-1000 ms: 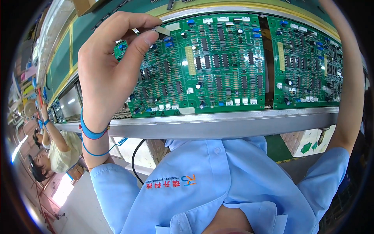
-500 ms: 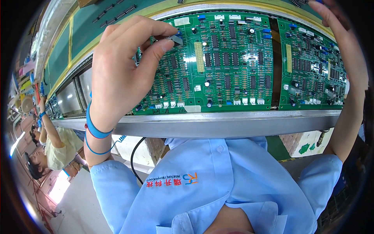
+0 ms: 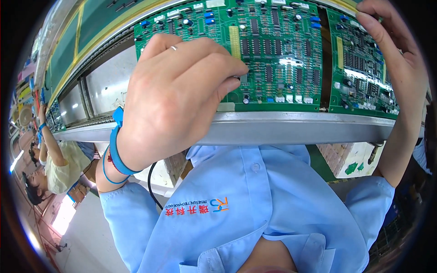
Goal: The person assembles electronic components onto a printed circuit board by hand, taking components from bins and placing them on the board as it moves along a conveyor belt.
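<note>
My left hand (image 3: 182,86) is over a green circuit board (image 3: 284,88), thumb and forefinger pinched just below a pale yellow connector strip (image 3: 235,42). A sliver of a small greyish part (image 3: 244,78) shows at the fingertips; its kind is unclear. A blue wrist strap (image 3: 117,152) circles that wrist, and the hand covers the board's lower left. At the far right, my right hand (image 3: 393,38) is curled above the far edge of a second circuit board (image 3: 362,93). Its thumb and forefinger come together; what is between them, if anything, cannot be made out.
A metal rail (image 3: 255,129) runs along the near side of the boards. Beyond them lies a green surface (image 3: 98,27) with dark parts (image 3: 126,5). A bare track section (image 3: 100,86) lies left of the boards. A co-worker (image 3: 59,168) stands at far left.
My left hand has moved right and nearer across the board, from its upper left to below the yellow strip. My right hand's fingers have come lower into view. The whole view has shifted slightly.
</note>
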`<state>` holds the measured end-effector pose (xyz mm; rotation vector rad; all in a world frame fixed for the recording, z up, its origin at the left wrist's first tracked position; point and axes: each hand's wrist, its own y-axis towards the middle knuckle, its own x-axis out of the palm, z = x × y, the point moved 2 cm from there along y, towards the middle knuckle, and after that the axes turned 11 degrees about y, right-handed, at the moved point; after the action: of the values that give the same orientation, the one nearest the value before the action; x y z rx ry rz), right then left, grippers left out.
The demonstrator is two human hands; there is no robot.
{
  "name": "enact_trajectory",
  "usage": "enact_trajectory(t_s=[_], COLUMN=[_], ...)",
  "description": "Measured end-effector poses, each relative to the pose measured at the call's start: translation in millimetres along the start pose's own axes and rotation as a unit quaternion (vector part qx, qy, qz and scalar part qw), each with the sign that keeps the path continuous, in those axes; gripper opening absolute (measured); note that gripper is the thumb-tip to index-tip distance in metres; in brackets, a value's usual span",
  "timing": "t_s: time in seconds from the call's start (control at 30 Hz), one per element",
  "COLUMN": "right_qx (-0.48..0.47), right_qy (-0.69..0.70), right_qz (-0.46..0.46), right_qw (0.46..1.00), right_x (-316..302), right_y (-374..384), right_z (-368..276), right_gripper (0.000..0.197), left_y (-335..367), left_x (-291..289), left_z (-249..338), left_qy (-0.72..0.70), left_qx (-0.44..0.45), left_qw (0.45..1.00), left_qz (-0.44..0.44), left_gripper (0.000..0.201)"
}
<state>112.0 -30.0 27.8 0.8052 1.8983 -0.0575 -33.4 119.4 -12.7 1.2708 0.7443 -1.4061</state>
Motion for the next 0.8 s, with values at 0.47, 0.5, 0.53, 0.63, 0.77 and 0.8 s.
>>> enact_trajectory(t_s=[0.47, 0.5, 0.53, 0.63, 0.77, 0.8], right_qx=[-0.043, -0.049, -0.055, -0.072, 0.02, 0.133], right_qy=[0.009, 0.011, 0.012, 0.012, 0.085, 0.165], right_qz=[-0.008, -0.01, -0.012, -0.014, -0.022, -0.025], right_qw=[0.999, 0.999, 0.998, 0.997, 0.996, 0.977], right_x=[-19, -20, -22, -18, -19, -20], right_y=[-66, -70, -76, -70, -73, -77], right_z=[57, 62, 70, 55, 40, 43], right_gripper=[0.005, 0.005, 0.005, 0.005, 0.01, 0.014], left_y=[-1, -1, -1, 1, 8, 18], left_x=[15, 14, 14, 15, 6, 3], left_z=[12, 12, 12, 13, 12, 6], left_qy=[0.081, 0.08, 0.079, 0.078, 0.099, 0.054], left_qx=[0.044, 0.045, 0.046, 0.06, 0.082, 0.032], left_qw=[0.996, 0.996, 0.996, 0.995, 0.992, 0.998], left_qz=[0.016, 0.011, 0.006, 0.007, 0.001, -0.006], left_gripper=[0.023, 0.023, 0.023, 0.023, 0.025, 0.027])
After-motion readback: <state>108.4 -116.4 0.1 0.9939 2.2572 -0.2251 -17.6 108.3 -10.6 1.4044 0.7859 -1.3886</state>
